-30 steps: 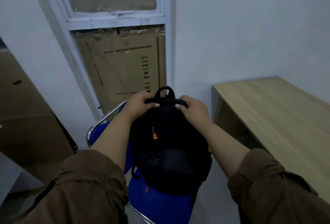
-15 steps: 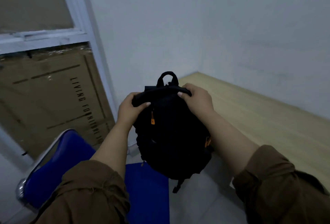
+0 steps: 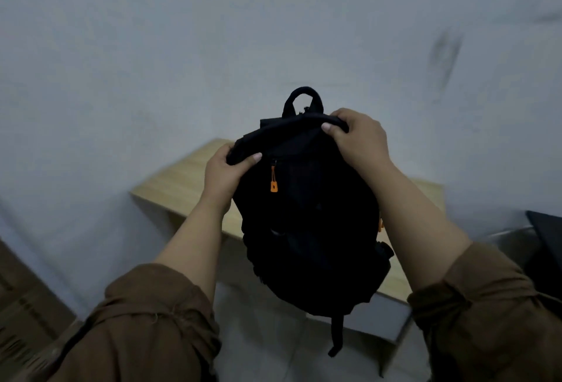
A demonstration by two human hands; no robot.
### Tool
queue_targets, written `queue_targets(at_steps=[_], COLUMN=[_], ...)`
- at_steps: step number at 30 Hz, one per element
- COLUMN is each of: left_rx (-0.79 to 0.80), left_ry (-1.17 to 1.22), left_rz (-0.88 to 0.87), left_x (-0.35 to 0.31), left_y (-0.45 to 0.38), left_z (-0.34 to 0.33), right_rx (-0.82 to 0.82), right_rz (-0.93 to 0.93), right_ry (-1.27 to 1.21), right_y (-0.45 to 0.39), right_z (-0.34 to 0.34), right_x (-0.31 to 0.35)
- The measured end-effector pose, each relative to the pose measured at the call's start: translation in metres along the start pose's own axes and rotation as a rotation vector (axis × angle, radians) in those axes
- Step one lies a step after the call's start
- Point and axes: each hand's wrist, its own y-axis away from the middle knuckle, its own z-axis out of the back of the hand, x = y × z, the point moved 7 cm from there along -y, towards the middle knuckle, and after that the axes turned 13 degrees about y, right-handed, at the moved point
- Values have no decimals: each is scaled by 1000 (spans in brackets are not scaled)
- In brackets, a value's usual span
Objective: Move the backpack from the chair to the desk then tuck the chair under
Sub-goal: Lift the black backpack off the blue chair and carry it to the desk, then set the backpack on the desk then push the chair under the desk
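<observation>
A black backpack [image 3: 310, 229] with an orange zipper pull hangs upright in the air in front of a light wooden desk [image 3: 179, 181]. My left hand [image 3: 225, 174] grips its top left corner. My right hand [image 3: 359, 141] grips its top right edge, just below the carry loop. The bag's lower half overlaps the desk's front edge and a strap dangles below it. The chair is out of view.
A plain white wall [image 3: 213, 47] rises behind the desk. Brown cardboard [image 3: 21, 305] shows at the lower left. A dark object with a metal part [image 3: 541, 244] sits at the right edge. Pale floor tiles [image 3: 273, 351] lie below the desk.
The backpack has been lifted off the blue chair and carried right toward the desk. My view has swung right, so the chair and window have left the frame.
</observation>
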Motion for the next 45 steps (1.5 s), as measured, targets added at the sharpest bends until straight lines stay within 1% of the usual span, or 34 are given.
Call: queue_targets(at_steps=[3,7,10,13,16,18,21,22,25,30,32,35,37,39,42,45], left_rx=[8,146,107,56,42,41,45,44,34,71,104,247,295,302,340,355], left_ry=[134,131,146,105,37,5,-38,-54,-89,-131,-258,-501,-561,-564,-592,-623], left_rz=[37,192,272,259,235,239,245,244,249,274,307,400,449,490,508,542], left_x=[23,92,129,151,167,176,187,191,206,236,258,309,342,366,398,429], left_y=[-22,-38,-46,-66,-85,-95,-114,-122,-143,-166,-168,-169,-181,-199,-222,-233], left_z=[-53,-132,-177,-216,-246,-261,-280,-287,-304,-329,-329,-324,-322,-327,-339,-348], right_rx=[-46,11,72,77,79,84,81,90,120,5,-14,-27,-1,59,150,207], right_rz=[-34,-110,-174,-245,-326,-415,-666,-724,-766,-832,-860,-928,-972,-993,-1011,-1034], right_ry=[21,27,46,47,7,-43,-210,-253,-246,-221,-198,-162,-154,-155,-144,-125], right_y=[-27,-61,-78,-94,-101,-95,-69,-61,-46,-69,-85,-108,-122,-135,-146,-149], right_z=[28,35,26,20,15,7,-8,-17,-43,-60,-71,-92,-111,-134,-166,-191], right_x=[-46,-122,-174,-223,-268,-302,-351,-364,-388,-421,-436,-461,-479,-495,-516,-533])
